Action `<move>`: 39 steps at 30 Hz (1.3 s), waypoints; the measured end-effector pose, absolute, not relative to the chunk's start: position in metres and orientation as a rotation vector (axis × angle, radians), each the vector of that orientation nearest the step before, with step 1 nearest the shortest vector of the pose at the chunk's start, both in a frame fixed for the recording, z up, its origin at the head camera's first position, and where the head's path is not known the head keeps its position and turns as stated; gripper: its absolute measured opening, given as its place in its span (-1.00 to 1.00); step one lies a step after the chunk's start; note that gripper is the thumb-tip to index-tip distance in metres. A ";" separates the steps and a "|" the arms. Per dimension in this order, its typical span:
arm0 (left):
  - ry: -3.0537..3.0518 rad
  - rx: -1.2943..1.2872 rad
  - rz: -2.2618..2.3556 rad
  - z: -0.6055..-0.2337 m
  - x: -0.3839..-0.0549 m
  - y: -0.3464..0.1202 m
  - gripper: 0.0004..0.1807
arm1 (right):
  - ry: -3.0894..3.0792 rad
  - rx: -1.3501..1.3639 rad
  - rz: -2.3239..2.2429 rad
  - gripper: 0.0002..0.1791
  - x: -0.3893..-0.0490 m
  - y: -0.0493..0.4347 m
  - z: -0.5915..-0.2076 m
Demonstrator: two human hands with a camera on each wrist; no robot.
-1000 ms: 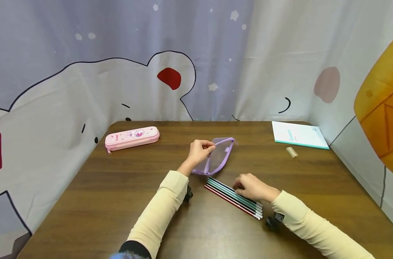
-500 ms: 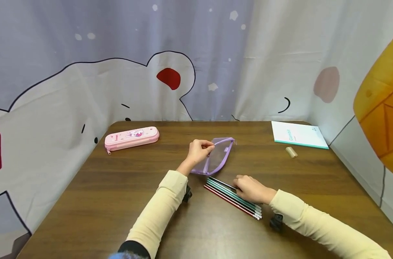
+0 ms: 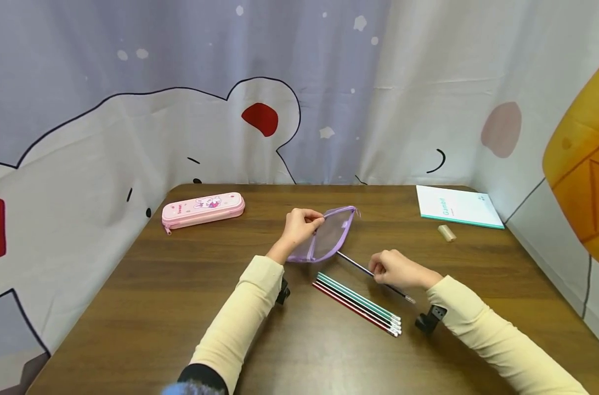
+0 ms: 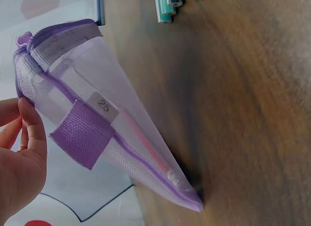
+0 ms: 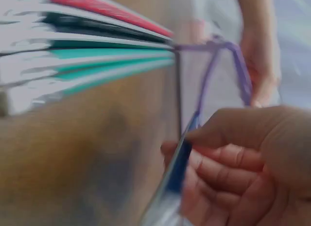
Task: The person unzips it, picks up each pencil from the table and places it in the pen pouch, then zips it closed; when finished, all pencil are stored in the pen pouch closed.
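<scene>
My left hand [image 3: 298, 227] pinches the rim of a purple mesh pencil pouch [image 3: 330, 241], holding its mouth spread. Through the mesh in the left wrist view, a pinkish-red pencil [image 4: 146, 138] shows inside, close to the seam. Between thumb and fingers, my right hand [image 3: 397, 269] pinches a dark pencil [image 3: 352, 263]. Its far end points at the pouch's lower right edge and overlaps it in the head view; the silvery eraser end sticks out behind the hand. Nearer the body lies a slanted row of red, black and green pencils [image 3: 356, 304], erasers toward the right.
At the back left of the wooden table [image 3: 181, 307] lies a pink pencil case [image 3: 203, 210]. A white notebook [image 3: 457, 206] with a green edge lies at the back right, a small beige block [image 3: 446, 233] just before it. Curtains hang behind the table.
My right hand has drawn the dark pencil off the row's upper edge and carried it up toward the pouch. The left hand and the pouch have shifted slightly up and left.
</scene>
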State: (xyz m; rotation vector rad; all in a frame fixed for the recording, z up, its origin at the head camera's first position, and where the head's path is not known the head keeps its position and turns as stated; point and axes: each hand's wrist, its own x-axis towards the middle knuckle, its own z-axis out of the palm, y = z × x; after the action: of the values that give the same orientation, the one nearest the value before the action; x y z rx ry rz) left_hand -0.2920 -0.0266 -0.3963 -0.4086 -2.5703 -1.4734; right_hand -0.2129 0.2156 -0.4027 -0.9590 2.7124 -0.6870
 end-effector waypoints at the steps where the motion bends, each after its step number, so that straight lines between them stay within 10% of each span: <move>1: -2.569 -0.406 -1.476 -0.395 -0.293 -0.027 -0.85 | 2.647 -0.921 -0.778 -0.86 -0.215 0.219 -0.400; 11: -2.570 -0.400 -1.475 -0.392 -0.298 -0.027 -0.85 | 2.105 -0.443 -1.496 -0.51 -0.230 0.218 -0.396; 39: -2.557 -0.488 -1.548 -0.402 -0.291 -0.010 -0.84 | 2.126 0.269 -2.113 -0.51 -0.273 0.126 -0.419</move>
State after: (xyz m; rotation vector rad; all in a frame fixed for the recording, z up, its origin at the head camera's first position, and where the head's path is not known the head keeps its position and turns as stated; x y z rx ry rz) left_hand -0.2913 -0.0101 -0.4016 -0.4876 -2.5570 -1.5477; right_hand -0.2727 0.1255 -0.4195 0.2690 2.1263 -2.1131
